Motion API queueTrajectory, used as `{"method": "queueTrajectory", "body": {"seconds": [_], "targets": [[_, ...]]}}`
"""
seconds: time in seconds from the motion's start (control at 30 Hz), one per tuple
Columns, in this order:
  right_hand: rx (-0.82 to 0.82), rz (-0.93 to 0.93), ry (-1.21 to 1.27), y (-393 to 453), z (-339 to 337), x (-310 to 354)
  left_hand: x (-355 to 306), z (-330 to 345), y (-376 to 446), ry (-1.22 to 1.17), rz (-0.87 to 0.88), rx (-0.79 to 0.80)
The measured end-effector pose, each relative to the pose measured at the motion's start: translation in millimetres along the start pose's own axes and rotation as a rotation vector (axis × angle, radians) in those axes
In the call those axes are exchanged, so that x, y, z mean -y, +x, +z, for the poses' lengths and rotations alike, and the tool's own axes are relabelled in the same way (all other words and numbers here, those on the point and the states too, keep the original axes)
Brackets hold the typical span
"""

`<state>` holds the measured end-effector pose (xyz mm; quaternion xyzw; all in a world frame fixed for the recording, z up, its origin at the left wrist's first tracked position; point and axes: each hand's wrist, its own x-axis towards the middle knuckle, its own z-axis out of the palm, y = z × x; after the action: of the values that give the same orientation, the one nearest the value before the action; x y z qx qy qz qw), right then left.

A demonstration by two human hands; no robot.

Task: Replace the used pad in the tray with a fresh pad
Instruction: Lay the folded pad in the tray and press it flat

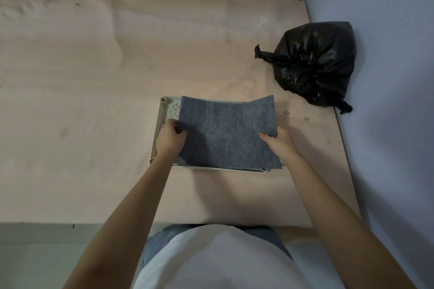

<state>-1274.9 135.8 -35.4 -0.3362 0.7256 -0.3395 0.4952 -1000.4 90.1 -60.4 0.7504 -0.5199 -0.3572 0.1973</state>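
A grey felt pad (225,131) is held over a shallow whitish tray (162,112) on a pink-covered surface. My left hand (170,138) grips the pad's left edge, fingers curled round it. At the pad's right edge my right hand (279,145) pinches the material, thumb on top. The pad's far right corner folds upward and most of the tray lies hidden beneath it. Only the tray's left rim, a patch of its patterned floor and its near rim show.
A tied black rubbish bag (314,63) sits at the right against a pale blue wall (387,77). The pink surface (82,101) spreads wide to the left and back. Its near edge runs just in front of my body.
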Motion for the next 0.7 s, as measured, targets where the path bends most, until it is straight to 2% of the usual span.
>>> {"method": "queueTrajectory", "body": {"seconds": [0.07, 0.1, 0.17, 0.23, 0.3, 0.4, 0.7], "targets": [[-0.01, -0.006, -0.015, -0.7, 0.5, 0.8, -5.2, 6.5, -8.7, 0.279, 0.173, -0.192], [-0.009, -0.003, -0.023, -1.0, 0.5, 1.2, -9.5, 13.3, -12.9, 0.374, 0.305, -0.227], [0.001, 0.004, -0.039, -2.6, 0.8, 2.7, -18.5, 30.6, -19.0, 0.5, 0.569, -0.143], [0.007, 0.001, -0.062, -4.1, 1.6, 4.1, -22.7, 50.0, -18.9, 0.652, 0.7, 0.01], [0.002, -0.01, -0.079, -5.2, 2.7, 5.6, -20.6, 65.6, -15.4, 0.736, 0.695, 0.1], [-0.011, -0.024, -0.093, -6.6, 5.5, 7.8, -15.1, 79.5, -13.4, 0.779, 0.665, 0.154], [-0.025, -0.054, -0.121, -9.5, 17.0, 9.8, -9.2, 79.8, -7.5, 0.804, 0.635, 0.137]]}}
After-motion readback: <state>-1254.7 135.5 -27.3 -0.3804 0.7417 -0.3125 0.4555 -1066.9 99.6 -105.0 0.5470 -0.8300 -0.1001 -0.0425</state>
